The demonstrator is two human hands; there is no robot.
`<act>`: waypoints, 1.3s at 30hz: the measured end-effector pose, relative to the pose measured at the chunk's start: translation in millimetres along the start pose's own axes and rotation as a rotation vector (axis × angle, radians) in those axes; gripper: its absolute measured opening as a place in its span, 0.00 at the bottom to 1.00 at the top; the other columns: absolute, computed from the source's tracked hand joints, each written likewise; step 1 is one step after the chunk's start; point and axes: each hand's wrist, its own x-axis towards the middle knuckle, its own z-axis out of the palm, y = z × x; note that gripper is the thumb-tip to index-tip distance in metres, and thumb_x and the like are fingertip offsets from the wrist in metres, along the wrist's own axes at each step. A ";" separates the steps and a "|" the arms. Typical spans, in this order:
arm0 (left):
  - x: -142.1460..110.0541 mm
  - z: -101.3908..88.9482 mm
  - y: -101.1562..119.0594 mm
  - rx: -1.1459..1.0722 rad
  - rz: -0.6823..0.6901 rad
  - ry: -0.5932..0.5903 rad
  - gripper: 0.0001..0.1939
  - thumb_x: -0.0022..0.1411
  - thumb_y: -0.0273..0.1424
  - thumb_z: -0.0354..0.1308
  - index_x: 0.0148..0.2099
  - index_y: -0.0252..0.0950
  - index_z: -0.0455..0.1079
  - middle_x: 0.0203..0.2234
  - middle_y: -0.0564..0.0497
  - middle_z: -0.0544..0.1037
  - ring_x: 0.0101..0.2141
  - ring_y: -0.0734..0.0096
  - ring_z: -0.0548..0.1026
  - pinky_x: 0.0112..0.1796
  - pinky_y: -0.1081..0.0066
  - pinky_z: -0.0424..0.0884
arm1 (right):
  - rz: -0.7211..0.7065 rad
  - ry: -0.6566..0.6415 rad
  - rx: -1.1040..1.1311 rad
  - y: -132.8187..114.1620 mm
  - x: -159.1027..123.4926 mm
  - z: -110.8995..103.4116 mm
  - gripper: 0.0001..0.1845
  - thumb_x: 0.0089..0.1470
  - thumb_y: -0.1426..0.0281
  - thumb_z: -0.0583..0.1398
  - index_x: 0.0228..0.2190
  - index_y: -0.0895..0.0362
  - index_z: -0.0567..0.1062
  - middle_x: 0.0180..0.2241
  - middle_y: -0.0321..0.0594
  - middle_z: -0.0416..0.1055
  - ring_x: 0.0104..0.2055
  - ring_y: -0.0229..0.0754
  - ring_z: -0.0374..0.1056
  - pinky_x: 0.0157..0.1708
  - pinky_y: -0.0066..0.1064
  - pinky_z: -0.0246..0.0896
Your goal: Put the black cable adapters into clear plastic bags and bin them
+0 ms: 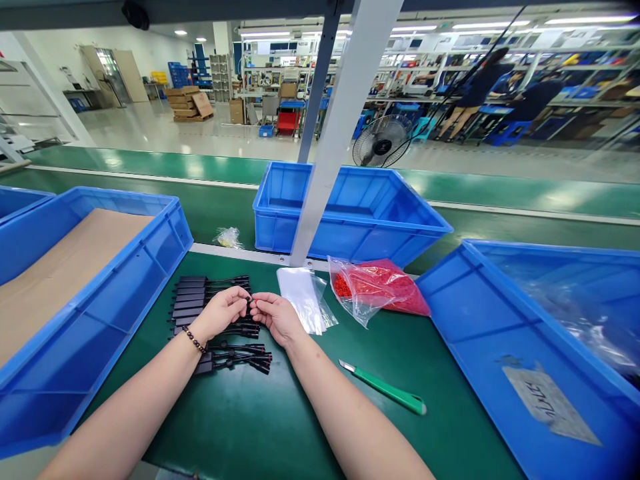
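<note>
A dark green tabletop (240,427) carries the work, with a lighter-edged green strip (220,193) running crosswise behind it and a white post (345,100) rising at its far edge. Blue bins stand around it: a left bin (145,267) lined with cardboard (75,257), a far bin (385,237) behind the post, and a right bin (475,327) bearing a handwritten label (550,403). Beyond lie a pale, shiny floor (165,137), a fan (383,143), shelving and workbenches, with a standing person (475,87) and a seated one at the right.

The left and right bins are cut off by the frame, and the background people are blurred. The left hand (227,312) and its wrist cover part of the row of black cable units (190,303) lying left of centre. Both hands are nearly closed, fingertips meeting: the left pinches a black cable end (249,304), the right hand (277,319) a tiny red bit (257,303), too small to identify.

The units have flat, dark boxes with thin leads ending in slim connectors, some ringed red. Right of them lie clear bags (300,293), a bag of red pieces (395,287) and a green-handled knife (387,390).
</note>
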 end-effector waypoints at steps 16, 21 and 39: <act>0.5 1.4 -1.2 0.112 0.008 0.001 0.06 0.50 0.31 0.53 0.25 0.33 0.64 0.16 0.57 0.65 0.18 0.81 0.58 0.20 0.79 0.52 | -0.122 -0.034 -0.229 4.7 -2.2 3.2 0.06 0.36 0.71 0.64 0.22 0.60 0.73 0.18 0.34 0.69 0.20 0.32 0.63 0.21 0.24 0.58; 0.9 0.8 -2.7 0.128 0.007 -0.001 0.06 0.49 0.30 0.53 0.25 0.33 0.63 0.15 0.57 0.65 0.17 0.81 0.56 0.19 0.78 0.50 | -0.163 0.004 -0.286 7.2 -1.1 1.4 0.05 0.37 0.72 0.64 0.21 0.60 0.75 0.20 0.36 0.70 0.21 0.32 0.62 0.21 0.24 0.57; 1.2 1.3 -0.9 0.136 -0.015 0.017 0.04 0.49 0.29 0.53 0.26 0.32 0.65 0.16 0.56 0.66 0.17 0.82 0.57 0.18 0.79 0.49 | -0.217 0.005 -0.310 7.8 -1.4 4.8 0.05 0.38 0.71 0.63 0.20 0.59 0.72 0.18 0.33 0.66 0.21 0.31 0.60 0.22 0.24 0.56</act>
